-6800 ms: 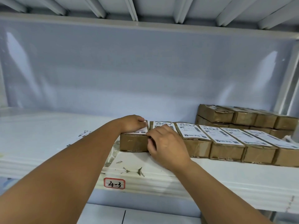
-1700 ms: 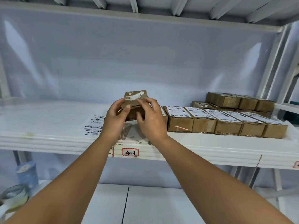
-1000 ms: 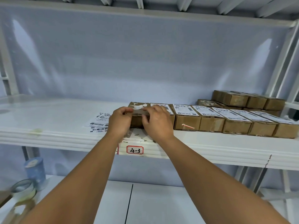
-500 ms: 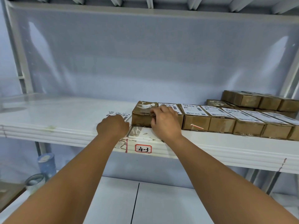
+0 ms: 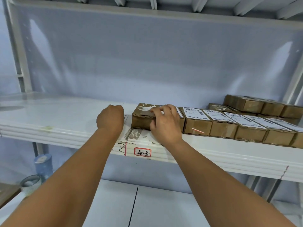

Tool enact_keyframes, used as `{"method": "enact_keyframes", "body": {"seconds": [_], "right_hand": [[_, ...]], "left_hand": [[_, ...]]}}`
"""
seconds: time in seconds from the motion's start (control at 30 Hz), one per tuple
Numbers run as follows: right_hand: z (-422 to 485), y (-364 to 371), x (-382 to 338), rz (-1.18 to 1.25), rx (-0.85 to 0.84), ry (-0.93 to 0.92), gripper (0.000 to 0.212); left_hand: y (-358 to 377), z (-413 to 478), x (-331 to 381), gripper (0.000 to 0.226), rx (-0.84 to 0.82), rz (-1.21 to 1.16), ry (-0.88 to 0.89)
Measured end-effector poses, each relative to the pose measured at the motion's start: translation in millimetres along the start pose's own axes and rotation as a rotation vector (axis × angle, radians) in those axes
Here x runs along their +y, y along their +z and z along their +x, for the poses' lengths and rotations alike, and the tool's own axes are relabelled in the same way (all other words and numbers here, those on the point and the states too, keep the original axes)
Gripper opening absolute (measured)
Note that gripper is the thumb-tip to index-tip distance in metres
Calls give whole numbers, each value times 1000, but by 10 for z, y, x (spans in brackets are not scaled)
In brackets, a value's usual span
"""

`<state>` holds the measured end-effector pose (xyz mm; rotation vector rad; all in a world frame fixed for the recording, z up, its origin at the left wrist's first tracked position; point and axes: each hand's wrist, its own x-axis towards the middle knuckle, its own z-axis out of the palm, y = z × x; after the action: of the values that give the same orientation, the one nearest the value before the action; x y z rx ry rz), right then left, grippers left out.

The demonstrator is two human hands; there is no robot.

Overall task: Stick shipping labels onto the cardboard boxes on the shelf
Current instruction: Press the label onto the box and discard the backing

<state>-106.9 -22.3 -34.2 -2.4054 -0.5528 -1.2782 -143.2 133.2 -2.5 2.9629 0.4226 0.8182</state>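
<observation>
An unlabelled cardboard box (image 5: 141,119) with torn white tape on top sits at the left end of a row of labelled boxes (image 5: 236,123) along the front of the white shelf (image 5: 213,158). My right hand (image 5: 164,123) grips this box, fingers over its top and thumb on its front face. My left hand (image 5: 110,118) lies knuckles-up just left of the box, over the stack of shipping labels (image 5: 125,117), of which only a sliver shows. Its fingers are hidden.
More unlabelled boxes (image 5: 255,104) are stacked at the back right. A "4-3" tag (image 5: 142,152) is stuck on the shelf rim. Below left stand a tape roll (image 5: 31,183) and a blue cylinder (image 5: 43,164). A shelf post (image 5: 21,63) rises at left.
The unlabelled box was set down at the left end of the row. My left hand left it and moved left onto the label stack; my right hand stayed on the box.
</observation>
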Motion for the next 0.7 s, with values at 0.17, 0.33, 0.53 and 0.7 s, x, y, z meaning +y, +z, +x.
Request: {"method": "enact_keyframes", "body": {"seconds": [0.17, 0.33, 0.53, 0.7], "right_hand": [[32, -53, 4, 73, 19, 13, 24], [79, -374, -96, 618, -56, 359, 35], [233, -525, -252, 932, 65, 672, 10], [203, -674, -140, 968, 50, 796, 22]], "left_hand": [[-120, -7, 75, 22, 346, -174, 87], [-40, -166, 211, 26, 568, -214, 404], [71, -376, 452, 25, 567, -330, 692], [28, -422, 580, 26, 399, -749, 474]]}}
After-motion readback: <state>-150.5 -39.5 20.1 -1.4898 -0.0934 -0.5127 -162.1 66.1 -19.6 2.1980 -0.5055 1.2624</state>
